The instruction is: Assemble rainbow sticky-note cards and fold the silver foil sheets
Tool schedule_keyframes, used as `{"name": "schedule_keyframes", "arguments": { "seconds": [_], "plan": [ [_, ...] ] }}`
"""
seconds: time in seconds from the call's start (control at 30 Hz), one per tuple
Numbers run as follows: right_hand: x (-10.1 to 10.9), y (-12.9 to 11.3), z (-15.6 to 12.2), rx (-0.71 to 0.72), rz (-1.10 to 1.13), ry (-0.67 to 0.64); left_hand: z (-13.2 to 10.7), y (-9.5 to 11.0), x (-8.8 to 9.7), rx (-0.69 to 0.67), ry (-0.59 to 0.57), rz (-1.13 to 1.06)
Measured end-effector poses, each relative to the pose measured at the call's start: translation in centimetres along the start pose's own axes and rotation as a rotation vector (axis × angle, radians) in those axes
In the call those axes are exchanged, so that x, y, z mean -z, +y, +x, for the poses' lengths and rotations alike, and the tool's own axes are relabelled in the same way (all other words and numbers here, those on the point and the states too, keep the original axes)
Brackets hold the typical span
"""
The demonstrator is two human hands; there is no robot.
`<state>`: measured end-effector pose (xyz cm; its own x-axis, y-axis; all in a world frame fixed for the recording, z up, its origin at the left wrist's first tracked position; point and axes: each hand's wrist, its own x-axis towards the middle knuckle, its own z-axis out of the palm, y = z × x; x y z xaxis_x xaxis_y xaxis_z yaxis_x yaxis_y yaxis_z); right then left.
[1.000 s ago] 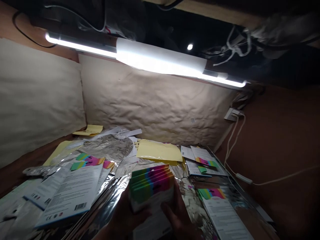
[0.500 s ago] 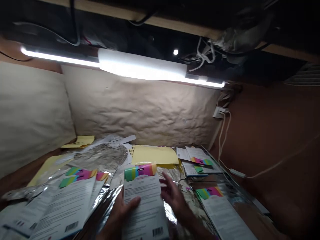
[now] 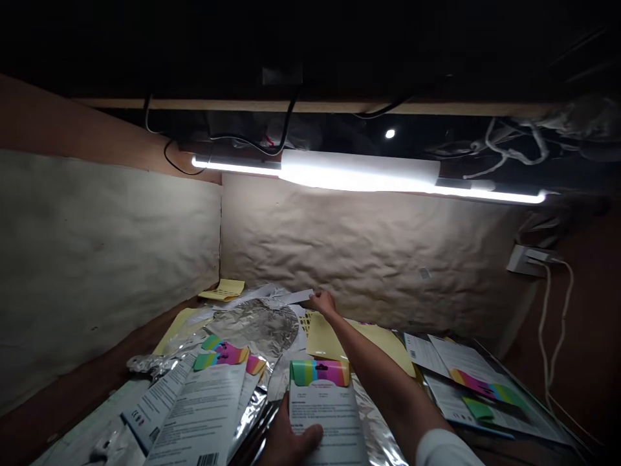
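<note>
My left hand point(image 3: 291, 437) grips a flat white printed packet point(image 3: 327, 414), its thumb lying across the front. The packet stands nearly upright and has a rainbow-coloured top flap with a hang hole. Stretched out to the back of the table, my right hand point(image 3: 324, 301) is closed, with its fingertips pinching the end of a white paper strip point(image 3: 297, 296). Beneath my right forearm lie yellow sheets point(image 3: 325, 336). Left of the held packet, several similar packets point(image 3: 204, 401) lie overlapping.
Crumpled foil point(image 3: 257, 320) covers part of the table. More packets point(image 3: 485, 388) lie at the right. A yellow folded sheet point(image 3: 226, 288) sits in the back left corner. A lit tube lamp point(image 3: 359, 171) hangs low above, and white cords point(image 3: 546, 336) run down from the outlet point(image 3: 526, 259).
My right hand has left the packet's side and reached up to the white strip at the back. My left hand still holds the packet. The view has turned left.
</note>
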<state>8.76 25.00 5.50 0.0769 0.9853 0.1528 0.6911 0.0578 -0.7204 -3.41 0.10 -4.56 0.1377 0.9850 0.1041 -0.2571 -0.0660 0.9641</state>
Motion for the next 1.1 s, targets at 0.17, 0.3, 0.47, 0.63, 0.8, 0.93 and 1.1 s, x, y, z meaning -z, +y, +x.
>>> {"name": "schedule_keyframes", "arguments": {
  "seconds": [0.17,0.3,0.47,0.63,0.8,0.93,1.1],
  "plan": [
    [0.5,-1.4,0.7,0.05,-0.158,0.079,0.9,-1.0,0.9,0.029,0.098,0.001],
    [7.8,0.7,-1.5,0.184,-0.27,0.21,1.0,-1.2,1.0,0.066,0.211,-0.044],
    [18.9,6.1,-7.4,0.236,-0.405,0.365,0.6,-1.1,0.5,0.075,0.217,-0.117],
    [23.0,11.2,-10.8,0.142,-0.461,0.442,0.5,-1.1,0.0,0.107,0.208,-0.16],
    [24.4,12.0,-13.5,0.196,-0.428,0.673,0.8,-1.2,0.1,0.137,0.277,-0.122],
    [20.5,8.5,-18.9,0.386,-0.345,0.733,0.6,-0.6,-0.4,0.118,0.29,-0.131],
    [8.8,3.3,-26.6,0.752,-0.374,0.189,0.1,1.3,-1.1,0.072,0.259,-0.144]
  ]
}}
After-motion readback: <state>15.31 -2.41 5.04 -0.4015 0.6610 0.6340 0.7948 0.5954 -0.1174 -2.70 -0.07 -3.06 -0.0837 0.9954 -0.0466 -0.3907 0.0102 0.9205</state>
